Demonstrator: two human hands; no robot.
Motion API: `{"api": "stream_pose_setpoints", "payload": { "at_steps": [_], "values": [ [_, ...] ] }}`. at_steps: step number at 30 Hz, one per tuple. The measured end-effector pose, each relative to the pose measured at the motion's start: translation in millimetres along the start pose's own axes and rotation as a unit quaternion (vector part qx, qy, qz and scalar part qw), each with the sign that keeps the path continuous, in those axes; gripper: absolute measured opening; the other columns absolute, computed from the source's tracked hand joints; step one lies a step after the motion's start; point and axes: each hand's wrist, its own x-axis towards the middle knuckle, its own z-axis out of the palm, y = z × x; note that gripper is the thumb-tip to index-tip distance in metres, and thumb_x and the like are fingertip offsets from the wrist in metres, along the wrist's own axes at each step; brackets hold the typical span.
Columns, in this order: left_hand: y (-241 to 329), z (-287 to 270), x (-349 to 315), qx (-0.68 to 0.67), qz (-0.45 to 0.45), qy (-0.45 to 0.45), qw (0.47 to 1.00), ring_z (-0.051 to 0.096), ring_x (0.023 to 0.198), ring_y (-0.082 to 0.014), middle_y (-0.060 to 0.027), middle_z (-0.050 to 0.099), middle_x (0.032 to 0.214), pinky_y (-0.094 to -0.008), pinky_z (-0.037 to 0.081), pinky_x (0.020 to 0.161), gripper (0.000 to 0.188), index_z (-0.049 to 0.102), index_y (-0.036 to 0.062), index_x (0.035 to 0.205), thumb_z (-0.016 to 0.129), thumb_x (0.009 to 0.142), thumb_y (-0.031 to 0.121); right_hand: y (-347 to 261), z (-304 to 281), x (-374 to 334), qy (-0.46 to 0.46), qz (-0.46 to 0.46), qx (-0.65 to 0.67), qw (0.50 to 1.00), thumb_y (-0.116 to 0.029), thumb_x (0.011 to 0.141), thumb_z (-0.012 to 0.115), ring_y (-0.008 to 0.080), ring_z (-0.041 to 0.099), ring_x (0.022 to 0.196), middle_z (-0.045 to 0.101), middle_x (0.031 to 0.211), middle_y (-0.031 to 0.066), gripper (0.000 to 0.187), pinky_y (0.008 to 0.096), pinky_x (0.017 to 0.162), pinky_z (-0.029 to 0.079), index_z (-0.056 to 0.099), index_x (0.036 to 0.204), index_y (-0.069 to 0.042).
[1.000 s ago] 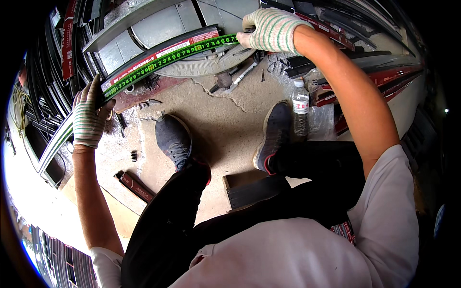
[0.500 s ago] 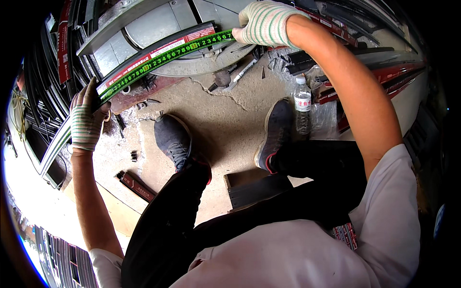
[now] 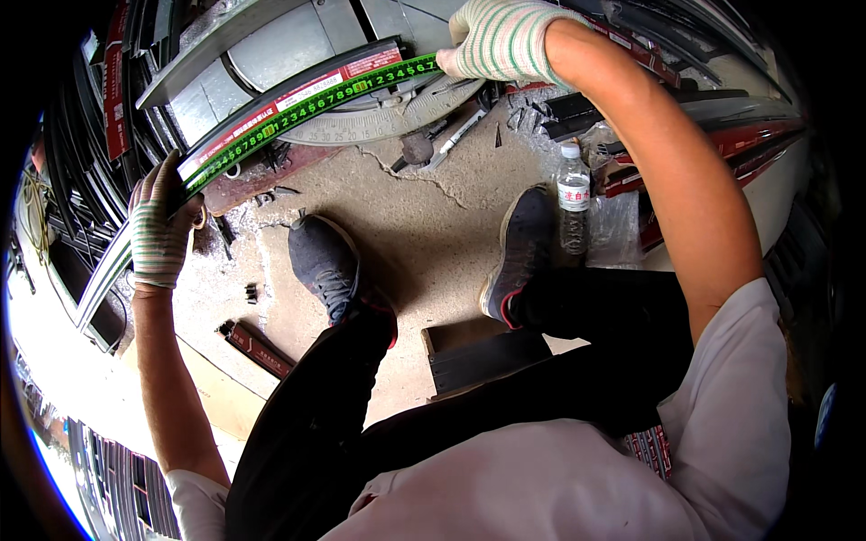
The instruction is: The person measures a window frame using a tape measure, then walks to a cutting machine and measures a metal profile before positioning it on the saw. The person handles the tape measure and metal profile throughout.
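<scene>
A bright green tape measure blade (image 3: 311, 106) is stretched along a dark strip (image 3: 374, 54) that carries a red and white label. At its left end, my left hand (image 3: 161, 225), in a striped knit glove, is closed round the strip and the blade. My right hand (image 3: 505, 41), gloved alike, pinches the blade's far right end between thumb and fingers. The tape's case cannot be made out. Just beyond the strip lies a grey metal machine bed with a curved angle scale (image 3: 397, 122).
Bundled dark strips (image 3: 77, 153) crowd the left, and more red-wrapped lengths (image 3: 722, 149) lie at the right. A water bottle (image 3: 574, 203) stands by my right shoe (image 3: 523, 243). A marker (image 3: 458, 137) and a short red-labelled offcut (image 3: 257, 347) are on the concrete floor.
Hardly anything differs. My right hand and forearm sit very slightly farther right and up in the picture, and both hands keep their hold.
</scene>
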Motion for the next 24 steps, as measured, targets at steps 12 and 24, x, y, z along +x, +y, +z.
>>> {"api": "stream_pose_setpoints", "payload": {
  "at_steps": [12,24],
  "values": [
    [1,1,2,0.006,-0.013,-0.005,1.0,0.056,0.098,-0.0243,-0.0101,0.061,0.111,-0.0372,0.047,0.094,0.067,0.055,0.0078,0.141,0.074,0.077,0.007,3,0,4,-0.01,-0.011,0.014,1.0,-0.044,0.085,0.064,0.0345,0.07,0.079,0.072,0.085,0.0207,0.042,0.0429,0.076,0.055,0.077,0.094,-0.005],
    [-1,1,1,-0.002,-0.02,-0.008,1.0,0.056,0.099,-0.024,-0.0101,0.061,0.111,-0.0373,0.047,0.095,0.065,0.056,0.008,0.14,0.073,0.077,0.009,5,-4,1,-0.026,-0.006,0.071,0.997,-0.042,0.084,0.066,0.0317,0.067,0.067,0.069,0.074,0.0189,0.039,0.0424,0.067,0.054,0.077,0.088,-0.005]
  ]
}}
